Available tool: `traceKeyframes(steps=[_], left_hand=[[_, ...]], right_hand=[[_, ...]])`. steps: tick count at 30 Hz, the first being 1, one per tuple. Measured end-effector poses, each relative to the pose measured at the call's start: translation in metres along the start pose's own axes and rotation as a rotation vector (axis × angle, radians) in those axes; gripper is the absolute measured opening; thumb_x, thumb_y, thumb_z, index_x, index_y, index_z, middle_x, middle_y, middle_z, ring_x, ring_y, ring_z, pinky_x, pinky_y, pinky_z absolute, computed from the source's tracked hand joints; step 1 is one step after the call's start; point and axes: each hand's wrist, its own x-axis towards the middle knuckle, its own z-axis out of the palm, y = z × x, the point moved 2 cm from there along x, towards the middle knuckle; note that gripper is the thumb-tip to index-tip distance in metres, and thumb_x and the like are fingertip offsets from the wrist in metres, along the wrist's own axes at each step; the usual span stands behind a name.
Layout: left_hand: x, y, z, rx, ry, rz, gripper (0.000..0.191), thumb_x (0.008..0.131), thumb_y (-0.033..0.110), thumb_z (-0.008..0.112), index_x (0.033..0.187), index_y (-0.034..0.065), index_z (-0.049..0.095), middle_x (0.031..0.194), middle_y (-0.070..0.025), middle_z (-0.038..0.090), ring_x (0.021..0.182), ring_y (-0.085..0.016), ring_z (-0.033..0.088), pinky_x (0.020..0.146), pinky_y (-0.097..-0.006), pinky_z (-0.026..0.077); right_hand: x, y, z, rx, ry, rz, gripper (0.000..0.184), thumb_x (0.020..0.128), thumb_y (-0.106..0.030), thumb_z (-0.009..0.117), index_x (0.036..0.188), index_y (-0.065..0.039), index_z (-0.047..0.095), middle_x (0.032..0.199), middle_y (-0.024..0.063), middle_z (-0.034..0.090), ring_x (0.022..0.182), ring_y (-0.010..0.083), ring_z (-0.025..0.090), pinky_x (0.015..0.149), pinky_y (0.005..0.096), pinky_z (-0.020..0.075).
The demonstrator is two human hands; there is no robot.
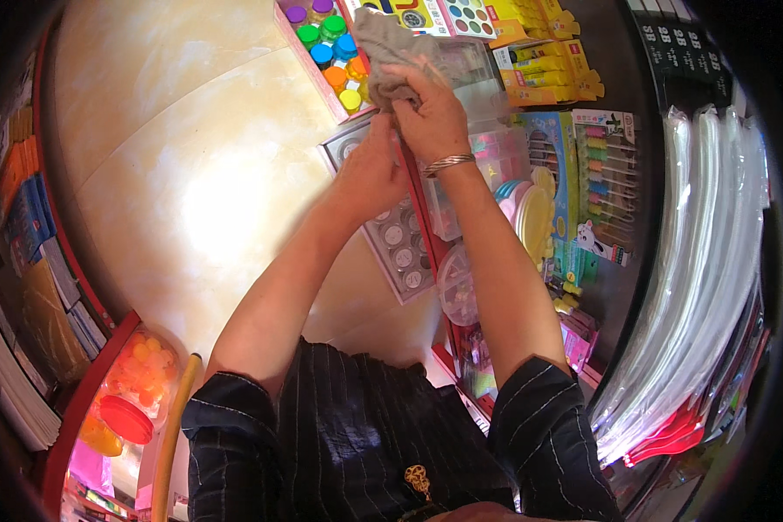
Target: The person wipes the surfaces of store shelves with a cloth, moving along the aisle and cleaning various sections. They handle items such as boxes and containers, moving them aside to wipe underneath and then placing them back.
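Note:
My right hand (430, 117), with a twisted metal bracelet at the wrist, grips a crumpled grey-brown cloth (391, 52). The cloth hangs over the edge of the shelf, beside a pink-edged box of small jars with coloured lids (332, 27). Close to the cloth, my left hand (375, 169) is over a tray of small round clear containers (403, 258) at the red shelf edge (424, 215). The fingertips of my left hand are partly hidden, so whether they hold anything is unclear. Just right of my right wrist stands a clear plastic box (502, 153).
Yellow boxes of tubes (541, 72), carded goods (607, 183) and pastel round discs (532, 215) fill the right shelf. Long plastic-wrapped items (685, 293) lie farther right. At lower left are a red-lidded jar (126, 419) and a yellow pole (173, 437). Another stocked shelf (72, 248) runs along the left.

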Motion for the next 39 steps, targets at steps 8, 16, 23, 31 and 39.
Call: traceKeyframes(steps=[8, 16, 23, 31, 39], left_hand=[[0.001, -0.009, 0.003, -0.148, -0.038, 0.09, 0.053, 0.075, -0.002, 0.049, 0.127, -0.0017, 0.035, 0.124, -0.0277, 0.049, 0.119, -0.042, 0.048, 0.097, -0.0454, 0.04], [0.001, -0.022, -0.005, -0.178, 0.012, 0.102, 0.051, 0.074, -0.007, 0.046, 0.124, -0.001, 0.04, 0.121, -0.0252, 0.05, 0.113, -0.039, 0.052, 0.089, -0.0405, 0.045], [-0.141, -0.029, 0.003, -0.447, 0.17, -0.289, 0.05, 0.087, -0.007, 0.041, 0.136, 0.0012, 0.035, 0.151, -0.0177, 0.029, 0.142, -0.03, 0.028, 0.105, -0.0363, 0.037], [-0.299, 0.024, -0.048, -0.307, 0.216, -0.658, 0.057, 0.084, 0.0, 0.052, 0.139, 0.0028, 0.038, 0.138, -0.0196, 0.048, 0.116, -0.027, 0.057, 0.094, -0.0343, 0.047], [-0.297, 0.137, -0.101, -0.645, 0.497, -0.618, 0.045, 0.091, -0.003, 0.05, 0.136, 0.0016, 0.041, 0.136, -0.0135, 0.049, 0.127, -0.018, 0.047, 0.105, -0.0305, 0.036]], right_hand=[[-0.002, -0.006, -0.002, 0.122, -0.043, -0.003, 0.034, 0.082, 0.002, 0.057, 0.112, -0.011, 0.066, 0.101, 0.008, 0.069, 0.113, 0.0238, 0.06, 0.093, 0.0299, 0.0462], [-0.003, -0.029, -0.016, 0.727, -0.164, 0.335, 0.033, 0.08, 0.004, 0.056, 0.11, -0.007, 0.067, 0.114, 0.0087, 0.065, 0.104, 0.0158, 0.06, 0.087, 0.0261, 0.0492], [-0.053, -0.082, -0.016, 1.308, 0.289, 0.802, 0.039, 0.088, -0.006, 0.059, 0.126, -0.003, 0.056, 0.125, 0.0083, 0.058, 0.112, 0.0205, 0.057, 0.093, 0.0346, 0.0485], [-0.147, -0.166, -0.055, 1.383, -0.053, 1.327, 0.038, 0.087, -0.014, 0.061, 0.124, -0.003, 0.056, 0.119, 0.0103, 0.063, 0.108, 0.0249, 0.062, 0.093, 0.0409, 0.0512], [-0.132, -0.239, -0.134, 1.369, -0.014, 1.399, 0.028, 0.084, -0.01, 0.067, 0.111, -0.004, 0.061, 0.107, 0.0082, 0.065, 0.098, 0.0222, 0.064, 0.084, 0.0368, 0.0534]])
